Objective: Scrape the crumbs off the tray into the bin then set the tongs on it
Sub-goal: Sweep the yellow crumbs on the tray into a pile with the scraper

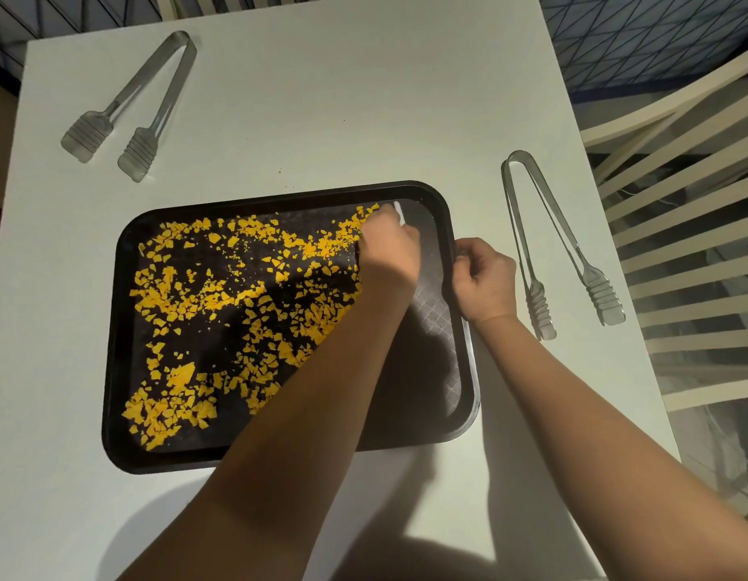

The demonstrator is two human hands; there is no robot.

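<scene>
A black tray lies on the white table, strewn with several yellow crumbs over its left and middle. My left hand is over the tray's far right corner and grips a small white scraper, of which only the tip shows, at the edge of the crumbs. My right hand grips the tray's right rim. One pair of metal tongs lies on the table to the right of the tray. A second pair of tongs lies at the far left. No bin is in view.
The white table ends close behind and to the right. A pale slatted chair stands at its right edge. A few stray crumbs lie on the table just behind the tray.
</scene>
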